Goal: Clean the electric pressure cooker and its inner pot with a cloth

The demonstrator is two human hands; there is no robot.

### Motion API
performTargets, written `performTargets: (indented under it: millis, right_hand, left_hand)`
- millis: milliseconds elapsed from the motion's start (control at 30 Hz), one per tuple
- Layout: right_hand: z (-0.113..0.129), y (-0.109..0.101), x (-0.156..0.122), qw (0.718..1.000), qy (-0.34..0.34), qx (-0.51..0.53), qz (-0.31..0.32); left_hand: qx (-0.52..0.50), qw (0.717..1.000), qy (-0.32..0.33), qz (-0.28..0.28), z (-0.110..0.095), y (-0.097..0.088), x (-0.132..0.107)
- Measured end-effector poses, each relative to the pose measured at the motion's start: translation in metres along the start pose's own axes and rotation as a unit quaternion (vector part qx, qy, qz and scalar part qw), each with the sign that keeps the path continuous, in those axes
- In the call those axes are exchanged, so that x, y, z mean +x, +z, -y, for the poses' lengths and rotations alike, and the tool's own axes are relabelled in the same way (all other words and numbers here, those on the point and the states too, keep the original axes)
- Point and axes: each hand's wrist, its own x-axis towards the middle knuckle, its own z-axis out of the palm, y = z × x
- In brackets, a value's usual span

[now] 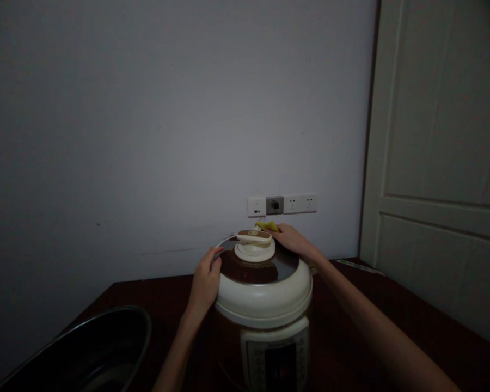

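Observation:
An electric pressure cooker (pixel 265 299) with a white body stands in front of me, its control panel (pixel 277 356) facing my side. Its brown and white lid (pixel 249 272) is on, topped by a handle (pixel 253 236). Against the left side of the lid rests my left hand (pixel 206 280), fingers stretched along the rim and holding nothing. My right hand (pixel 288 238) reaches over the far right of the lid, closed on a yellow cloth (pixel 267 226) behind the handle. A thin white cord (pixel 225 240) shows near the lid's far left edge.
At the lower left is a large dark metal pot or basin (pixel 141 332), partly cut off. The dark red table (pixel 167 294) meets a wall with a row of sockets (pixel 300 203). A flat strip (pixel 359 266) lies at the back right, near a pale door (pixel 436 163).

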Motion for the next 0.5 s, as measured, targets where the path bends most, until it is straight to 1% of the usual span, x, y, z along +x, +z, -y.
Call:
performTargets:
  millis: [100, 167, 267, 333, 400, 433, 500]
  right_hand:
    - [0.013, -0.002, -0.028, 0.998, -0.003, -0.062, -0.007]
    - [0.022, -0.002, -0.050, 0.996, -0.014, -0.082, -0.019]
    - [0.033, 0.003, -0.081, 0.995, -0.044, -0.082, -0.038]
    - [0.039, 0.007, -0.097, 0.993, -0.076, -0.068, -0.052]
    - [0.041, 0.009, -0.104, 0.991, -0.096, -0.063, -0.065]
    - [0.040, 0.009, -0.104, 0.991, -0.095, -0.066, -0.072]
    - [0.035, 0.008, -0.096, 0.991, -0.071, -0.077, -0.081]
  left_hand:
    - [0.002, 1.000, -0.004, -0.005, 0.001, 0.000, 0.000]
    - [0.003, 1.000, -0.003, -0.006, 0.001, 0.001, 0.001]
    - [0.007, 1.000, -0.002, -0.006, 0.000, 0.000, 0.001]
    - [0.007, 1.000, 0.002, -0.003, 0.000, 0.000, 0.001]
    - [0.007, 1.000, 0.003, -0.002, 0.000, 0.000, 0.001]
    - [0.006, 1.000, 0.000, -0.002, 0.001, 0.000, 0.001]
    - [0.003, 1.000, -0.005, -0.004, 0.001, 0.000, 0.001]
